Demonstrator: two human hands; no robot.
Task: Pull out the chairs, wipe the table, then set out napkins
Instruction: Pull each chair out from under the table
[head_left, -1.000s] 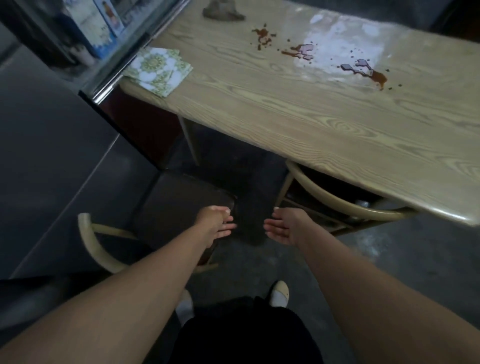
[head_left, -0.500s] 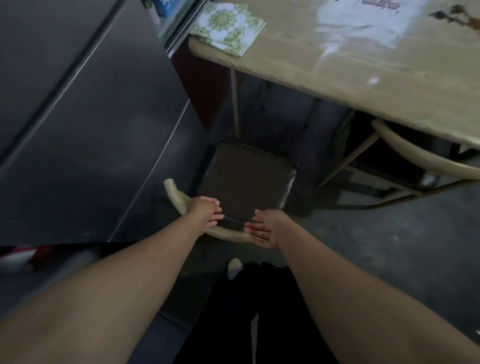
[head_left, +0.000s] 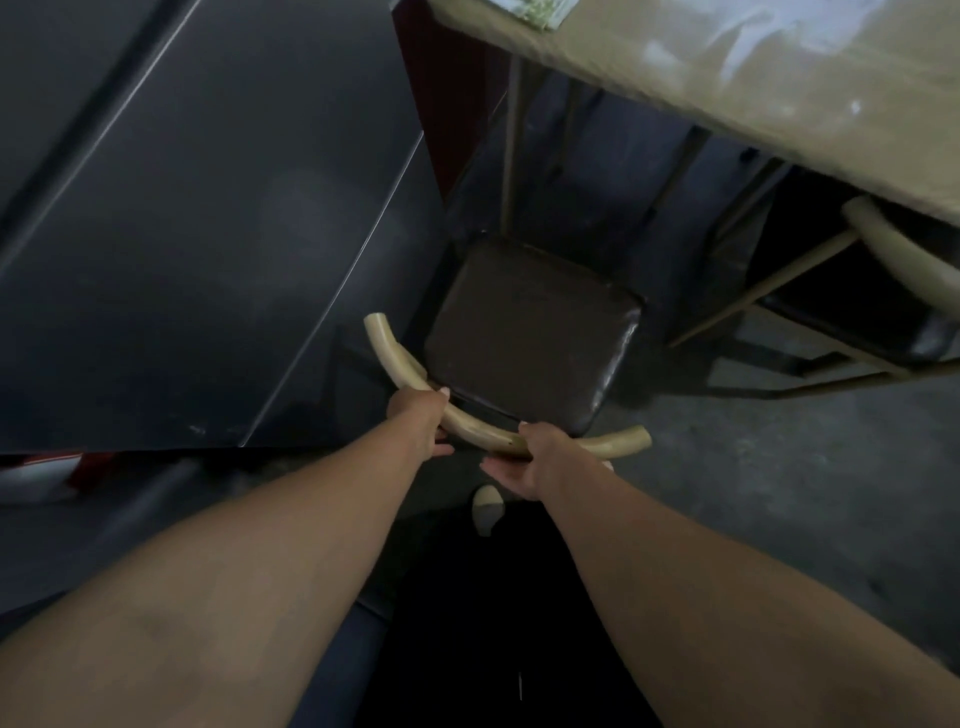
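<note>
Since half a second ago, both hands have closed onto the back rail of the chair (head_left: 530, 332), where before we noted their fingers looser at that rail; our view has also tipped downward, so less of the table top shows.

Nearest to us, one pale shoe (head_left: 487, 506) stands on the grey floor (head_left: 779, 467), just behind the rail. The left hand (head_left: 418, 421) wraps the curved pale rail left of its middle, fingers curled over the far side. The right hand (head_left: 540, 457) grips the same rail further right, fingers over it and thumb stretched out beneath. The rail's right end projects past this hand.

Beyond the rail lies the dark padded seat, clear of the table (head_left: 727, 78) edge above it. A dark glossy panel (head_left: 208, 208) runs close along the chair's left side. A slim table leg (head_left: 511, 145) stands just beyond the seat. To the right, a second chair (head_left: 893, 249) sits partly tucked under the table. At the top edge, a corner of the napkins (head_left: 540, 8) rests on the table's near corner, blurred.
</note>
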